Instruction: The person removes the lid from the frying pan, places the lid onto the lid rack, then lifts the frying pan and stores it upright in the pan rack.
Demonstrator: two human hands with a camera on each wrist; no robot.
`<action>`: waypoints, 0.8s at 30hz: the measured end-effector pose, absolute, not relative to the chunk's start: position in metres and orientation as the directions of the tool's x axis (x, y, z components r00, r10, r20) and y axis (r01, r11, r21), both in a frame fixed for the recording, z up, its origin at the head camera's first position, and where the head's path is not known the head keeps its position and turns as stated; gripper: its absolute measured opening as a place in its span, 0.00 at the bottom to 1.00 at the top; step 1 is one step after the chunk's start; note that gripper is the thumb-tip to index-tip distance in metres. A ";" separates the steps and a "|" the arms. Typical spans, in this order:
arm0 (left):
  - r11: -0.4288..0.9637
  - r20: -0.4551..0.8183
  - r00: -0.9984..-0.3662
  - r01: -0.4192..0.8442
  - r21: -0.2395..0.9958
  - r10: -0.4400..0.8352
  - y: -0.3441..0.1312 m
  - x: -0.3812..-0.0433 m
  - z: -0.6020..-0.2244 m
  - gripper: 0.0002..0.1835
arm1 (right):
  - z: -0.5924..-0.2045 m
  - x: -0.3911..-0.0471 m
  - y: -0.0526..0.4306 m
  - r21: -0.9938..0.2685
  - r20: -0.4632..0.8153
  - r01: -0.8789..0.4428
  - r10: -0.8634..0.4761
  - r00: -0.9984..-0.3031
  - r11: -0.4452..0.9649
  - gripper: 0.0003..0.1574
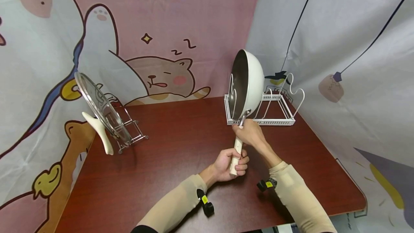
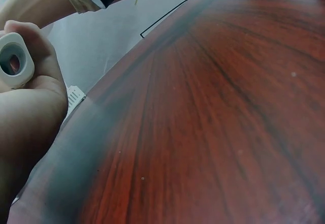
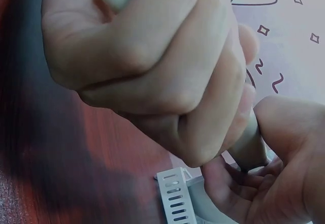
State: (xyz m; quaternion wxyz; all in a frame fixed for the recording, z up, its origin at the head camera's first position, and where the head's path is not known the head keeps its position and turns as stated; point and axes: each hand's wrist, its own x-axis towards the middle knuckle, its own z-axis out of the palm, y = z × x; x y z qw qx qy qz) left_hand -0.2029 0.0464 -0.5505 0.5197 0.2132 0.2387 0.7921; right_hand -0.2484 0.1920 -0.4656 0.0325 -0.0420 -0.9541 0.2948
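A white pan with a dark inside stands tilted up on edge at the left end of the white dish rack. Thin wire loops of the rack show in front of its dark face. My right hand grips the pale handle close to the pan. Lower down, my left hand holds the same handle near its end. In the left wrist view the handle's hollow end pokes out of the left fist. The right wrist view has the left hand large, with the right hand beyond it.
At the left, a glass lid with a cream handle leans in a small metal wire rack. The brown table meets a printed cloth behind and at the sides. More wire dividers rise at the rack's right.
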 end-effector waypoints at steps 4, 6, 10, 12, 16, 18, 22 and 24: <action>-0.347 0.079 -0.385 -0.701 0.623 0.919 0.046 -0.203 -0.551 0.10 | -0.467 -0.248 0.193 -0.586 0.047 0.041 0.084 -0.995 0.809 0.24; -0.348 0.069 -0.398 -0.692 0.633 0.915 0.047 -0.203 -0.551 0.11 | -0.467 -0.248 0.194 -0.594 0.057 0.025 0.073 -0.996 0.804 0.24; -0.347 0.044 -0.422 -0.677 0.649 0.906 0.047 -0.203 -0.551 0.12 | -0.468 -0.249 0.195 -0.605 0.068 0.007 0.060 -0.996 0.796 0.25; -0.344 0.032 -0.430 -0.676 0.652 0.902 0.047 -0.203 -0.550 0.13 | -0.469 -0.249 0.196 -0.611 0.064 0.006 0.057 -0.996 0.791 0.25; -0.332 0.006 -0.435 -0.679 0.654 0.900 0.046 -0.203 -0.550 0.14 | -0.468 -0.249 0.198 -0.621 0.052 0.007 0.050 -0.997 0.784 0.24; -0.326 -0.007 -0.439 -0.678 0.659 0.899 0.046 -0.204 -0.549 0.14 | -0.467 -0.249 0.199 -0.628 0.049 0.005 0.046 -0.998 0.778 0.24; -0.320 -0.024 -0.450 -0.670 0.670 0.893 0.046 -0.204 -0.550 0.16 | -0.465 -0.247 0.200 -0.637 0.042 -0.001 0.034 -0.999 0.771 0.26; -0.324 -0.023 -0.454 -0.669 0.669 0.891 0.046 -0.204 -0.550 0.16 | -0.464 -0.246 0.201 -0.641 0.042 -0.003 0.031 -0.999 0.768 0.27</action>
